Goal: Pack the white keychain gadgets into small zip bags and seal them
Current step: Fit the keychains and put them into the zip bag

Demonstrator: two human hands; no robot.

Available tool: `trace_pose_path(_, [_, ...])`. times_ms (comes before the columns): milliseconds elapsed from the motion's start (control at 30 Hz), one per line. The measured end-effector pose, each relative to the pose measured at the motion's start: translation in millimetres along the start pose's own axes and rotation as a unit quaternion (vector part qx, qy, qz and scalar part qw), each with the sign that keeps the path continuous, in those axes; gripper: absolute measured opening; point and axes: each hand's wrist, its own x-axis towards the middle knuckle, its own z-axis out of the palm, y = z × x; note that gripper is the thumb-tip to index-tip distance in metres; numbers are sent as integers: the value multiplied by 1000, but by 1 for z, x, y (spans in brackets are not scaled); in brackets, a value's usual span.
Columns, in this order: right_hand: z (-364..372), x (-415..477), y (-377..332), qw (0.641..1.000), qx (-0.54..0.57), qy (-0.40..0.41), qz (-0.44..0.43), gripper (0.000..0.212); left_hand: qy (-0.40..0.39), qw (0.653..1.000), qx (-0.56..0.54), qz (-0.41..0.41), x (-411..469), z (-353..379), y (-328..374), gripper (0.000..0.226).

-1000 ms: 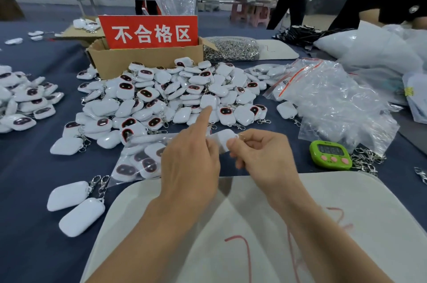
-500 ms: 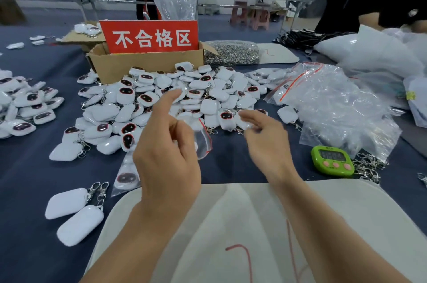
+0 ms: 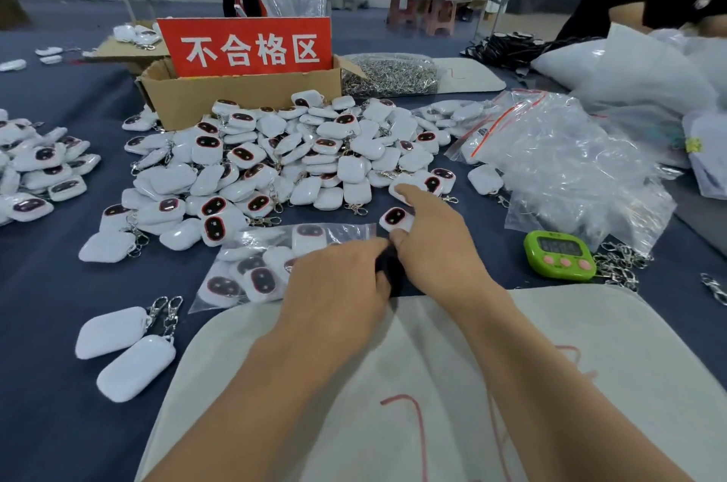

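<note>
A heap of white keychain gadgets (image 3: 295, 151), several with dark red-rimmed faces, covers the blue cloth ahead of me. Sealed small zip bags with gadgets (image 3: 251, 273) lie in a flat stack in front of the heap. My left hand (image 3: 338, 285) rests on the stack's right end, its fingertips hidden. My right hand (image 3: 432, 245) reaches to the heap's near right edge. Its straight index finger touches a white gadget (image 3: 401, 188) and its thumb lies just below a dark-faced gadget (image 3: 395, 218). Neither gadget is lifted.
Empty zip bags (image 3: 570, 167) are heaped at the right, a green timer (image 3: 560, 255) and loose clasps (image 3: 621, 261) before them. A cardboard box (image 3: 236, 96) with a red sign stands behind the heap. A white mat (image 3: 393, 383) lies under my forearms, two gadgets (image 3: 118, 348) left of it.
My left hand came down and laid the bagged gadget it was holding up onto the stack. My right hand moved forward and down to the heap's edge.
</note>
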Motion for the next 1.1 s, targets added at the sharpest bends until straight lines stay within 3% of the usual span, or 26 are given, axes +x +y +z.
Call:
trace_pose_path(67, [-5, -4, 4, 1000, 6, 10, 10, 45, 3, 1000, 7, -9, 1, 1, 0, 24])
trace_pose_path(233, [-16, -26, 2, 989, 141, 16, 37, 28, 37, 995, 26, -88, 8, -3, -14, 40])
trace_pose_path(367, [-24, -45, -5, 960, 263, 58, 78, 20, 77, 990, 47, -107, 8, -3, -16, 43])
trace_pose_path(467, [-26, -56, -11, 914, 391, 26, 105, 8, 138, 986, -78, -52, 4, -1, -7, 36])
trace_pose_path(533, [-25, -57, -12, 884, 451, -14, 124, 6, 128, 973, -191, -33, 2, -1, 1, 34])
trace_pose_path(733, [-33, -49, -13, 862, 478, -91, 142, 33, 61, 936, -338, -73, 5, 0, 8, 22])
trace_pose_path(933, [-40, -48, -12, 866, 462, -128, 144, 30, 42, 900, -428, -68, 6, -2, 9, 35])
trace_pose_path(1100, [-39, -48, -12, 890, 428, -98, 121, 30, 42, 895, -444, -15, 5, -7, 10, 48])
